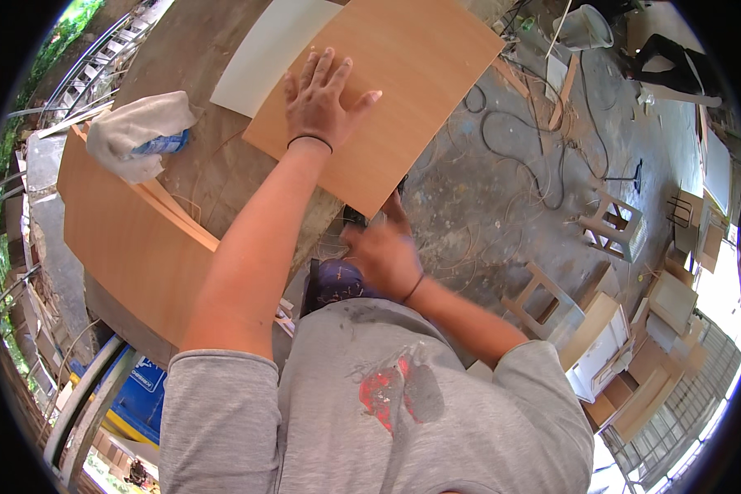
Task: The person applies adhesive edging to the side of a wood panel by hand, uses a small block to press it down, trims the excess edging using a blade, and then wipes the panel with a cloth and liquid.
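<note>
My left hand [325, 107] lies flat on a light wood-grain board [412, 90], fingers spread and thumb out to the right. Beneath that board, a white panel [267, 53] sticks out on its left side. At the board's near corner is my right hand [383, 251], smeared by motion, its fingers curled round something dark that shows just under the edge. What that dark thing is, I cannot make out, as the hand and board cover most of it.
A beige cloth [136, 136] and a blue packet [163, 143] rest on the worktable [214, 156] at left, by a curved wood-grain panel [123, 239]. Black cable [502, 148] loops over the floor at right, near a small stool [613, 222], a bucket [583, 29] and stacked cabinet parts [626, 362].
</note>
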Demonstrator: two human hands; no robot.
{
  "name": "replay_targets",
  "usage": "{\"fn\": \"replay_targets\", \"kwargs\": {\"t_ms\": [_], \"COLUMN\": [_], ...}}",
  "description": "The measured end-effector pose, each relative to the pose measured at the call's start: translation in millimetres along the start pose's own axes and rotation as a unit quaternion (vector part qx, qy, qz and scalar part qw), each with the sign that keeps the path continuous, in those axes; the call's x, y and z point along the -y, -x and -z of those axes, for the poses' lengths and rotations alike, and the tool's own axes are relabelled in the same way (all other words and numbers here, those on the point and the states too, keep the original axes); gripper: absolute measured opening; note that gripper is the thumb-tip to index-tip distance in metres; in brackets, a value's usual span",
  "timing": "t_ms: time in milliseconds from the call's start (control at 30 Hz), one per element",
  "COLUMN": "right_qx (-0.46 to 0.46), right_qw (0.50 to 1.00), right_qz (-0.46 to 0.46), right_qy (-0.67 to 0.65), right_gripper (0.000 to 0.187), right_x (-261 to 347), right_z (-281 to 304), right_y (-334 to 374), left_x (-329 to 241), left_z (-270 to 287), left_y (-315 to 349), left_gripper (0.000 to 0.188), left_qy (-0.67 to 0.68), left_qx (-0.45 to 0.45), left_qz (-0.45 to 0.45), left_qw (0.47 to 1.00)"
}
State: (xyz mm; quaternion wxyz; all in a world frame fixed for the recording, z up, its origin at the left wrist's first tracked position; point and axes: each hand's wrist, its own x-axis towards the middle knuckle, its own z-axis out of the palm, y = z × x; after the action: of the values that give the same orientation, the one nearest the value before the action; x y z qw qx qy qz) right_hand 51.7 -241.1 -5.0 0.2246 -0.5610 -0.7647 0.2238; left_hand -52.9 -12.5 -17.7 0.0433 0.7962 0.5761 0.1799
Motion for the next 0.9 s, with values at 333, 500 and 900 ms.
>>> {"fn": "replay_targets", "kwargs": {"t_ms": [333,500,900], "right_qx": [-0.183,-0.107,0.163], "right_qw": [0.957,0.955,0.984], "right_qz": [-0.128,-0.123,0.061], "right_qy": [0.183,0.249,0.025], "right_gripper": [0.043,0.036,0.037], "right_x": [-263,-236,10], "right_z": [172,166,20], "right_y": [-176,-180,-10], "left_x": [-5,-2,-2], "left_z": [2,3,0], "left_y": [-2,0,0], "left_gripper": [0.071,0.071,0.072], "left_qy": [0.001,0.0,0.008], "left_qx": [0.012,0.011,-0.001], "left_qz": [-0.004,-0.002,-0.009], "left_qw": [1.0,1.0,1.0]}}
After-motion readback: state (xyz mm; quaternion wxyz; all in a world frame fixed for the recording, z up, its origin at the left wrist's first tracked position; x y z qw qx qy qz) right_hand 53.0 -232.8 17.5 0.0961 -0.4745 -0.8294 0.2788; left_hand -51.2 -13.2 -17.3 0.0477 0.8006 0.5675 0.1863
